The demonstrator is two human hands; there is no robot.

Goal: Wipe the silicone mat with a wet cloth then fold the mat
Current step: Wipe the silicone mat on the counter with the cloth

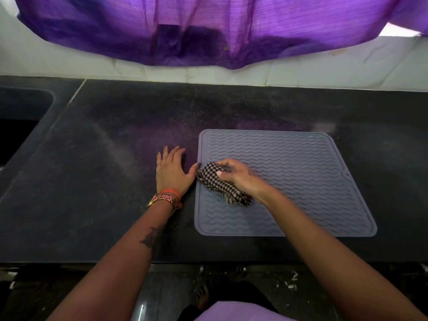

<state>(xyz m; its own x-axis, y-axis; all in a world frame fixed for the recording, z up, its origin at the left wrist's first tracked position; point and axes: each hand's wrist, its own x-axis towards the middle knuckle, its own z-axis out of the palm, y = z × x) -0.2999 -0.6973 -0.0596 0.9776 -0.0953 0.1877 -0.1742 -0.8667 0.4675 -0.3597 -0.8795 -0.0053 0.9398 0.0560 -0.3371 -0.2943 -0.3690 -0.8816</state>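
Two steps, judged early in step 1: right hand, fingers curled round the checked cloth, wipes the mat near its 9 o'clock edge. Mat lies flat, unfolded, on the table, w/ long axis approx 9–3. Left hand, fingers spread flat, rests just beside it. Fold not begun.

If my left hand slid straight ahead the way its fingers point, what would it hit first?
Nothing close by: the left hand lies flat on bare countertop, fingers pointing toward the white wall. The way looks free up to it. The mat stays beside its thumb.
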